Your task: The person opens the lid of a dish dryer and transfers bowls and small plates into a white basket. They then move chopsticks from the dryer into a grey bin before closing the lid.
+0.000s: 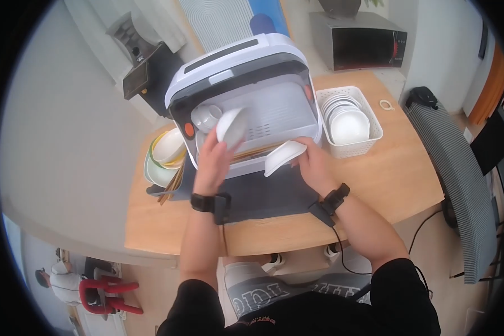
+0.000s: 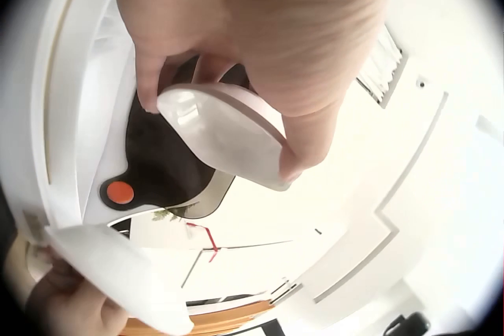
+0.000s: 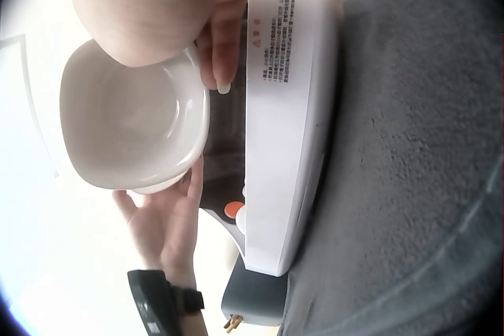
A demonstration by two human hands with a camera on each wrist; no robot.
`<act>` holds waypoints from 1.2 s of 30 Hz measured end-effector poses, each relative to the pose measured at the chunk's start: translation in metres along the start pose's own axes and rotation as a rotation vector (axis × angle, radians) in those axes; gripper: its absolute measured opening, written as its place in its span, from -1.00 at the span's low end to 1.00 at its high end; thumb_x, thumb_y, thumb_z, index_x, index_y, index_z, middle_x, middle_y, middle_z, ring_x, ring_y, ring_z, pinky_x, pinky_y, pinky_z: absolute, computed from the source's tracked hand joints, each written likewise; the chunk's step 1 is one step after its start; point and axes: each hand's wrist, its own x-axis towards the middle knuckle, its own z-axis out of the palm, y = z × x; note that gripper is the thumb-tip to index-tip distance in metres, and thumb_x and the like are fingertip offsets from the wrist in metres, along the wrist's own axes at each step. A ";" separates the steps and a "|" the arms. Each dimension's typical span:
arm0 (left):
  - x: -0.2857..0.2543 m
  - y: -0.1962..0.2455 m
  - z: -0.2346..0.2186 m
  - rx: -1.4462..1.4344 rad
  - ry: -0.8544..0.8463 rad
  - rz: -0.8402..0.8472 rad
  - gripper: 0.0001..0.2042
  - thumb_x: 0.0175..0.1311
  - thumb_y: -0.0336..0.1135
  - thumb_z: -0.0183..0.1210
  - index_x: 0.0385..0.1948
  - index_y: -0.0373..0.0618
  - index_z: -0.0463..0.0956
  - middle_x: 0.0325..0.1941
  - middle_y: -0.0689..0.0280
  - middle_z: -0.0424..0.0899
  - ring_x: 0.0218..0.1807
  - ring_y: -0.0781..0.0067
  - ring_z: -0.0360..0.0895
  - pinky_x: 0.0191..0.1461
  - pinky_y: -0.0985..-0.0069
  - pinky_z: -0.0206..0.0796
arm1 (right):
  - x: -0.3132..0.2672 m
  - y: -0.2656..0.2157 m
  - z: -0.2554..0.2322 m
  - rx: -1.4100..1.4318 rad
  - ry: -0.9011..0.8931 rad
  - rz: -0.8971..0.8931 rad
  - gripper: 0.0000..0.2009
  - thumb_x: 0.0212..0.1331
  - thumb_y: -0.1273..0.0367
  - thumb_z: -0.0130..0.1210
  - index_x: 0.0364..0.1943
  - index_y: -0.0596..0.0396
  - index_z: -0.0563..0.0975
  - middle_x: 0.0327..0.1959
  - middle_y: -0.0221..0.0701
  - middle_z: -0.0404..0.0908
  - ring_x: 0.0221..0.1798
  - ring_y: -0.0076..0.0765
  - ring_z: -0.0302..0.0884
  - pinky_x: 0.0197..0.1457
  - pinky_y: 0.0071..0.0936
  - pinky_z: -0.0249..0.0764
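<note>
My left hand (image 1: 211, 162) grips a white bowl (image 1: 232, 126) in front of the open cabinet (image 1: 241, 42); in the left wrist view its fingers and thumb pinch the rim of that bowl (image 2: 228, 131). A second white bowl (image 1: 284, 157), tilted, is held by my right hand (image 1: 315, 168) at the cabinet's front edge. The right wrist view shows this squarish bowl (image 3: 130, 115) from inside, with the left hand (image 3: 169, 222) beyond it. More clear or white bowls (image 1: 206, 117) stand at the left inside the cabinet.
A white basket (image 1: 353, 148) of stacked bowls stands right of the cabinet. On the left are stacked bowls (image 1: 168, 148) and chopsticks (image 1: 171, 187). A dark mat (image 1: 263, 196) lies in front; a microwave (image 1: 364, 47) is behind. A person (image 1: 64, 285) sits at the lower left.
</note>
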 end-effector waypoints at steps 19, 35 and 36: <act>-0.032 -0.041 0.004 -0.431 -0.187 -0.207 -0.20 0.33 0.24 0.02 0.40 -0.21 0.06 0.37 0.02 0.33 0.30 -0.05 0.40 0.33 0.09 0.31 | 0.053 -0.052 -0.137 -0.648 0.206 -0.041 -0.84 0.34 0.38 0.06 -0.13 0.18 0.52 -0.51 -0.29 0.59 -0.55 -0.47 0.52 -0.44 -0.51 0.41; -0.034 -0.050 0.007 -0.476 -0.318 -0.250 -0.31 0.42 0.06 -0.02 0.41 -0.24 0.05 0.37 0.06 0.33 0.30 0.08 0.40 0.33 0.08 0.32 | 0.058 -0.035 -0.159 -1.158 -0.114 -0.148 -0.80 0.26 0.31 0.12 -0.23 0.19 0.53 -0.29 -0.09 0.58 -0.16 0.09 0.54 -0.11 -0.17 0.45; -0.033 -0.052 0.005 -0.527 -0.345 -0.252 -0.40 0.48 -0.05 -0.07 0.40 -0.27 0.08 0.36 0.07 0.32 0.32 0.12 0.38 0.33 0.05 0.30 | 0.058 -0.033 -0.159 -1.160 -0.081 -0.129 -0.81 0.22 0.32 0.17 -0.26 0.17 0.53 -0.31 -0.11 0.57 -0.16 0.06 0.53 -0.11 -0.18 0.44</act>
